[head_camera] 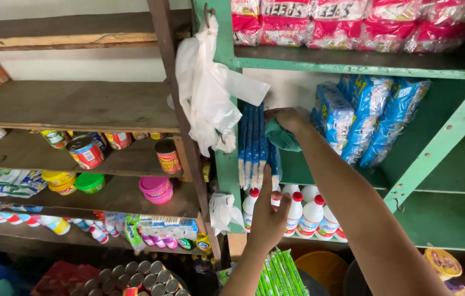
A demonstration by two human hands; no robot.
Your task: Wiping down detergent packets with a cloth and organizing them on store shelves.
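The right hand is reaching up onto the green shelf, its grip clenched on a teal cloth that it is pressing against the shelf board just beside the upright stack of blue packets. The left hand is coming up from below, fingers extended and released, its fingertips touching the lower edge of those blue packets as if steadying them; it is grasping nothing.

As for progress, judging from what is showing: the cloth is sitting at the left end of this shelf level, close to the post, and the stretch of green board to the right is lying bare, while the larger blue bags are leaning at the back, untouched. So the wiping looks to be somewhere in its middle, with the packets' own spot and the level under them left to do. Below, white bottles with red caps are standing in a row. A white plastic bag is hanging off a hook on the post, and cans are crowding the brown shelves at the left.
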